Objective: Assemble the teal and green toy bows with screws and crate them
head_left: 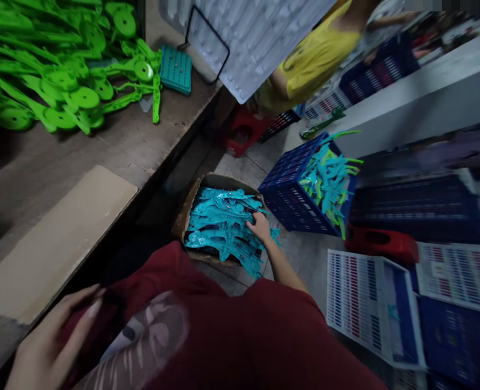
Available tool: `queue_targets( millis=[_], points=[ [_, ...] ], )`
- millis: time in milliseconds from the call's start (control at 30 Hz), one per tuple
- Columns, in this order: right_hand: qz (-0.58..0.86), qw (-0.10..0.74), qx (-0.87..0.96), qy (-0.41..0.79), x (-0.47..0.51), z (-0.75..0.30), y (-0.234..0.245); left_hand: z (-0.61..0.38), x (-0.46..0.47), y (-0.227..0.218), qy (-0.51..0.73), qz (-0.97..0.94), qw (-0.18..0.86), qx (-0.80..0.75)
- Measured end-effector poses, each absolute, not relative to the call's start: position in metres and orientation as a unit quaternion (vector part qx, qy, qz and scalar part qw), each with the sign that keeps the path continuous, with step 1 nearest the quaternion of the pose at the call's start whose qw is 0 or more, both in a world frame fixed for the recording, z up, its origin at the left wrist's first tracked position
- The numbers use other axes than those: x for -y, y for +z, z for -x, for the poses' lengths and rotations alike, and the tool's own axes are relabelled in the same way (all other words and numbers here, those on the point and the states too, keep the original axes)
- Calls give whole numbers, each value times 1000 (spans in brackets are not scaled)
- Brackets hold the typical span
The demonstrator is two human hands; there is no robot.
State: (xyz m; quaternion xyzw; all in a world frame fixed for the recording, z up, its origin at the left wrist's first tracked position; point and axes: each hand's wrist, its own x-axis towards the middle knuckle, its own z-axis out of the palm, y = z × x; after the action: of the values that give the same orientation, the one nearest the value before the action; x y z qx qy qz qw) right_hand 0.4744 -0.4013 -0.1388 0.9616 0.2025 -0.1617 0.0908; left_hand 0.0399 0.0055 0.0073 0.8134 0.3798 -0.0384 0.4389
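My right hand (260, 226) reaches down to the right side of a cardboard box (186, 208) on the floor. Its fingers are bent onto one of the turquoise plastic parts (219, 216) piled flat inside, and the fingertips are partly hidden among them. Some parts stick out past the box's near right corner. At the lower left, my left hand (55, 341) hangs beside my dark red shirt, close to the table edge. Nothing shows in it, and its thumb and fingers are loosely apart.
Bright green plastic parts (61, 76) heap on the table (118, 146), beside a teal block (175, 69) and a cardboard sheet (61, 244). Right of the box stands a blue crate (291, 187) of turquoise and green pieces. A red stool (382, 245), white baskets (357, 298) and a person in yellow (319, 51) are nearby.
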Motion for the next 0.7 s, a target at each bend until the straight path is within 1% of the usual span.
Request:
queue_targets(
  millis=[100, 200, 367, 433, 533, 633, 700],
  points=[
    [-983, 86, -145, -76, 420, -470, -107, -79, 7, 7, -11, -802, 505, -318],
    [-994, 70, -88, -7, 433, -465, -81, -107, 23, 2, -15, -798, 553, -239],
    [-998, 6, -54, 22, 436, -462, -52, -120, 39, -7, -28, -774, 609, -174],
    [-997, -38, -71, 12, 428, -465, -39, -117, 41, -11, -49, -744, 643, -173],
    [-980, -109, -164, -38, 400, -469, -16, -124, 45, -18, -102, -630, 746, -191],
    [-933, -164, -303, -105, 352, -460, 11, -157, 60, -21, -166, -445, 859, -190],
    [-883, -181, -405, -155, 314, -443, 30, -194, 73, -18, -237, -293, 916, -140]
  ],
)
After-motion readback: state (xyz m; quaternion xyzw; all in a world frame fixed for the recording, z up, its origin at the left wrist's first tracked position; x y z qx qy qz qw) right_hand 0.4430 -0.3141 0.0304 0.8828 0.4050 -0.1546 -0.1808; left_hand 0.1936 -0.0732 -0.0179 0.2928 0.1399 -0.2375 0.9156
